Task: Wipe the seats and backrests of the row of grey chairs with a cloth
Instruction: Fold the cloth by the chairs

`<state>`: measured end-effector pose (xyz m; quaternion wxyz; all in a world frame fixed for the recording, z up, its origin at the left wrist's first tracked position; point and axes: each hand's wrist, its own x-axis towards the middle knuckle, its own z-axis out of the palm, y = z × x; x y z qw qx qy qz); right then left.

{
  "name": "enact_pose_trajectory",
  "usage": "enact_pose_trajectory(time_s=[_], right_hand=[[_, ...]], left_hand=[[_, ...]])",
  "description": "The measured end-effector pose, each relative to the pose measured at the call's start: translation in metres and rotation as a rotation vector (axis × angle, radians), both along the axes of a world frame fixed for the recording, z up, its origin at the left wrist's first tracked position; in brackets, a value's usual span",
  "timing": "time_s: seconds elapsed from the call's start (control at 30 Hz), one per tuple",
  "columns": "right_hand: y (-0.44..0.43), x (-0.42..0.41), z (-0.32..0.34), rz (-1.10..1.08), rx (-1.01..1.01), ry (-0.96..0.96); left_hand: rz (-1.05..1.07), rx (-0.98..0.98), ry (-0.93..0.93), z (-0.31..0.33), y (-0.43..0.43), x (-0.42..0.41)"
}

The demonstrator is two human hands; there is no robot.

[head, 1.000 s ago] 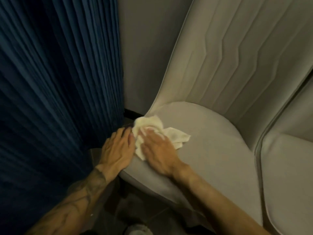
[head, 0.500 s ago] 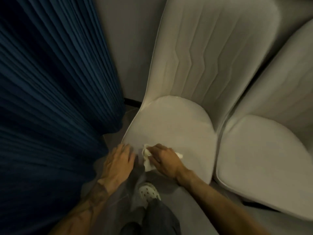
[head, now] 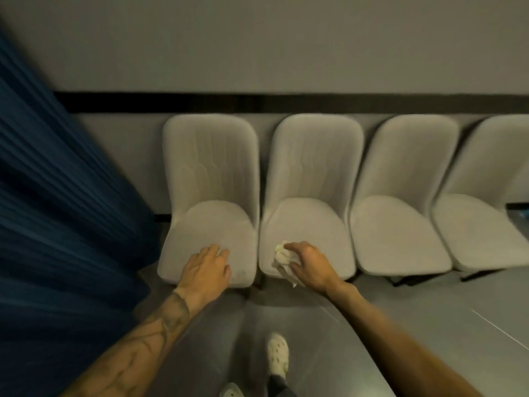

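Several grey padded chairs stand side by side against the wall. My left hand (head: 206, 265) hovers with fingers spread over the front of the leftmost chair's seat (head: 211, 224); whether it touches the seat I cannot tell. My right hand (head: 310, 263) grips a crumpled pale cloth (head: 283, 260) at the front left corner of the second chair's seat (head: 303, 219). Part of the cloth hangs past the seat's front edge. The backrests (head: 210, 156) rise upright behind the seats.
A dark blue pleated curtain (head: 57, 224) fills the left side, close to the leftmost chair. Two further chairs (head: 398, 230) continue the row to the right. Grey floor (head: 429, 325) lies in front, with my white shoes (head: 277, 353) on it.
The view has pulled back and up from close over the first seat to the whole row. My right hand has carried the cloth from the first chair to the second chair's seat.
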<state>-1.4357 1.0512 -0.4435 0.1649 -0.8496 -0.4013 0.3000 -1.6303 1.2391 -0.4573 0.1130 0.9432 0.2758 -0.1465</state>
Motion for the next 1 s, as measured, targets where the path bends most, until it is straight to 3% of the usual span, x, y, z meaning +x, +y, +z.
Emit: enact_pose_trajectory(time_s=[0.2, 0.47, 0.73, 1.0], right_hand=[[-0.121, 0.064, 0.070, -0.122, 0.090, -0.066], [-0.293, 0.178, 0.113, -0.251, 0.165, -0.103], [-0.431, 0.304, 0.142, -0.417, 0.192, -0.150], [-0.519, 0.475, 0.142, -0.480, 0.205, -0.163]], left_hand=[[-0.119, 0.044, -0.050, 0.067, -0.104, 0.089], [-0.143, 0.078, -0.036, 0.109, -0.260, 0.199], [-0.143, 0.064, -0.027, 0.117, -0.375, 0.316], [-0.217, 0.008, -0.059, 0.093, -0.457, 0.496]])
